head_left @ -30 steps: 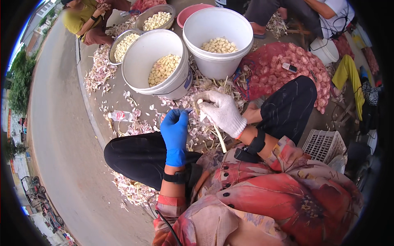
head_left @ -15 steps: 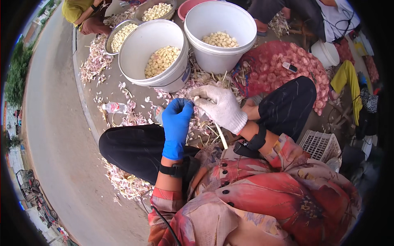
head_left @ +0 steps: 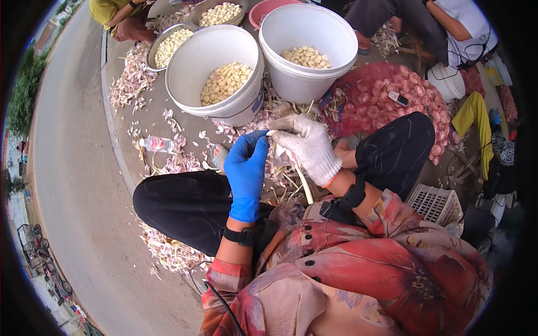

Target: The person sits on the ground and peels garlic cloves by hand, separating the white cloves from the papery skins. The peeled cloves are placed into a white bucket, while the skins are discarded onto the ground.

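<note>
My left hand (head_left: 246,168), in a blue glove, pinches with thumb and forefinger at a small pale garlic clove (head_left: 272,133). My right hand (head_left: 308,147), in a white knitted glove, grips the same clove from the other side, fingers curled. The fingertips of both hands meet there and hide most of the clove. Below the right palm hangs a long pale garlic stalk (head_left: 305,185); where its upper end sits is hidden. Just beyond the hands stand two white buckets, the left bucket (head_left: 182,84) tilted and the right bucket (head_left: 274,61) upright, each with peeled cloves inside.
A red net sack of garlic bulbs (head_left: 386,89) lies at the right, a phone (head_left: 398,98) on top. Metal bowls of cloves (head_left: 168,49) stand far left. Peels (head_left: 174,246) and a plastic bottle (head_left: 157,144) litter the ground. A white crate (head_left: 434,204) is near my right side. Other people sit opposite.
My left thumb and forefinger have spread a little apart, and the clove's pale tip shows between the hands. The whole view has shifted slightly.
</note>
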A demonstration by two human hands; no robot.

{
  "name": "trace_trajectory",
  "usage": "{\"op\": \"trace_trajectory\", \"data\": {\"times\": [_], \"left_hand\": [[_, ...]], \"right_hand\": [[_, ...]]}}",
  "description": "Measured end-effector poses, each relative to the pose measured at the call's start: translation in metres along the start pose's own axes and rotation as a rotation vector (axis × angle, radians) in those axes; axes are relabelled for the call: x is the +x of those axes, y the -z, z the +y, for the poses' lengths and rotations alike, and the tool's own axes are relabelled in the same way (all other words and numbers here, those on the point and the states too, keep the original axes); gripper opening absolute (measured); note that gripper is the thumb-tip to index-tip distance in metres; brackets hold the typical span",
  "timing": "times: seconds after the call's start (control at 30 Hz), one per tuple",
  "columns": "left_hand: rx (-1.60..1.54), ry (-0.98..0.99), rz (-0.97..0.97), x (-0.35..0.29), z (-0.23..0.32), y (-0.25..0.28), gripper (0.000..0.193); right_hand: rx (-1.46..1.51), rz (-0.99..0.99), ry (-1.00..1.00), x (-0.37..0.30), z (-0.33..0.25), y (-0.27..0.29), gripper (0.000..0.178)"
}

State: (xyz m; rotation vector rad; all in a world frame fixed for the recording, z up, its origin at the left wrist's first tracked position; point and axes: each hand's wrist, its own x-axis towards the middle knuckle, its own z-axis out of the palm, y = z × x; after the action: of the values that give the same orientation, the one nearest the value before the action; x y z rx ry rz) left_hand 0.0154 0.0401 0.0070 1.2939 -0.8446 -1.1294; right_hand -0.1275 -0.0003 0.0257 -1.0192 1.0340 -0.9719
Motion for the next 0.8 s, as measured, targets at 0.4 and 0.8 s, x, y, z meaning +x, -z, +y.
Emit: {"op": "trace_trajectory", "data": {"times": [0.4,0.8], "left_hand": [[-0.074,0.167,-0.104,-0.002,0.021,0.022,0.009],[-0.211,0.09,-0.172,-0.013,0.042,0.024,0.014]], "right_hand": [[0.497,-0.246,-0.441,0.007,0.035,0.007,0.024],[0.38,-0.28,-0.305,0.0,0.008,-0.002,0.021]]}}
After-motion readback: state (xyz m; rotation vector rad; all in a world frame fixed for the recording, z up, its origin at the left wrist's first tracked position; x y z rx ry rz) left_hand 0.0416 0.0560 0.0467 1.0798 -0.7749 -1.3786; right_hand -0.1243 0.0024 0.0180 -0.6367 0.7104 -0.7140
